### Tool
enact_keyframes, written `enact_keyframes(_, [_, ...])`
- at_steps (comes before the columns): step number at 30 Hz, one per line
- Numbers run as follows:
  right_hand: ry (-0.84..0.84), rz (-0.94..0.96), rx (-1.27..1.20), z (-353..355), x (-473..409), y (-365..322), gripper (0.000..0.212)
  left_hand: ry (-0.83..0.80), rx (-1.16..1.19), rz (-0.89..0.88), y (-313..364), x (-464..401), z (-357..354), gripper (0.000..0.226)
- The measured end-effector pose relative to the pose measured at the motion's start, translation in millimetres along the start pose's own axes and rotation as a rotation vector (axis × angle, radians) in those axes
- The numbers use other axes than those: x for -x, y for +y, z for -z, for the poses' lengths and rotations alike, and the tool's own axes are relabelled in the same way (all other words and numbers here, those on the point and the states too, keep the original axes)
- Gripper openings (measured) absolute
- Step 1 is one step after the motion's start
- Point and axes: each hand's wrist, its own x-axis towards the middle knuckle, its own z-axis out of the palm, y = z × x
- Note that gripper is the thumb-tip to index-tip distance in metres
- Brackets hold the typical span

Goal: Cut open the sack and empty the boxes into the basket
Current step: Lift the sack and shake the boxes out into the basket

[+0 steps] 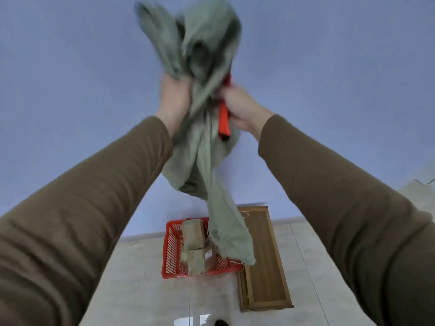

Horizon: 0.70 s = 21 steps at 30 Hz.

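Note:
A grey-green woven sack (200,67) is held high in front of me, crumpled and blurred. My left hand (174,100) grips its bunched cloth. My right hand (237,107) clasps the sack together with a red-handled cutter (223,118). A long frayed tail of the sack (226,222) hangs down over a red plastic basket (171,250) on the floor. Brown taped cardboard boxes (194,234) lie inside the basket, the lower one (195,261) near its front rim.
A low wooden bench (263,260) stands on the tiled floor just right of the basket. A blue wall (70,67) rises behind. A dark shoe tip (220,323) shows at the bottom edge.

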Motion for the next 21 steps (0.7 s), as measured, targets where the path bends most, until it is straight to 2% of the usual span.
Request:
enact_keyframes(1, [-0.047,-0.086,0.065,2.1,9.1,19.3,0.021,-0.210,-0.133,0.071,-20.2,18.9,-4.6,0.035])
enact_keyframes(2, [-0.082,-0.129,0.072,2.7,16.0,32.6,0.021,-0.296,-0.177,0.151,-32.1,31.2,-4.4,0.032])
enact_keyframes(3, [-0.079,-0.119,0.017,2.5,16.0,38.4,0.021,-0.278,-0.151,0.177,-35.4,34.2,-3.6,0.030])
enact_keyframes(4, [-0.030,-0.076,-0.067,1.5,12.7,36.5,0.020,-0.165,-0.044,0.138,-33.0,29.5,-3.2,0.030])
enact_keyframes(5, [0.028,-0.020,-0.133,2.0,8.3,33.2,0.020,-0.058,0.060,0.063,-24.8,21.8,-2.1,0.032])
enact_keyframes(6, [0.083,0.022,-0.134,1.7,5.0,31.3,0.020,-0.027,0.094,-0.021,-19.4,13.3,-4.0,0.034])
enact_keyframes(8, [0.123,-0.012,0.101,5.6,6.3,40.5,0.017,-0.136,0.005,-0.042,-16.4,17.5,-13.0,0.035])
enact_keyframes(9, [0.079,-0.096,0.271,8.8,9.9,49.8,0.015,-0.263,-0.160,0.034,-26.1,26.5,-18.7,0.033])
enact_keyframes(10, [0.039,-0.154,0.383,9.6,16.2,55.7,0.017,-0.322,-0.267,0.135,-38.5,33.5,-20.5,0.031])
enact_keyframes(11, [0.067,-0.149,0.410,9.4,17.4,54.5,0.024,-0.317,-0.306,0.177,-45.6,34.9,-19.3,0.028])
enact_keyframes(14, [0.258,0.081,0.228,10.4,-4.0,31.7,0.027,0.037,-0.085,0.008,-30.0,3.2,-3.9,0.038])
enact_keyframes(16, [0.178,0.042,0.389,12.7,-12.7,31.7,0.021,-0.054,-0.167,-0.029,-25.5,-10.5,0.8,0.042])
enact_keyframes(18, [0.052,-0.137,0.754,26.9,-11.0,50.2,0.020,-0.293,-0.414,0.117,-44.2,3.0,1.0,0.041])
enact_keyframes(19, [0.084,-0.148,0.820,33.5,-12.6,51.3,0.020,-0.304,-0.500,0.176,-57.8,6.0,2.7,0.039])
enact_keyframes(20, [0.182,-0.055,0.730,37.6,-15.6,46.2,0.022,-0.217,-0.563,0.204,-62.7,5.2,7.9,0.038])
enact_keyframes(21, [0.308,0.091,0.631,40.3,-19.7,38.4,0.025,-0.041,-0.527,0.183,-63.8,-0.6,15.4,0.041])
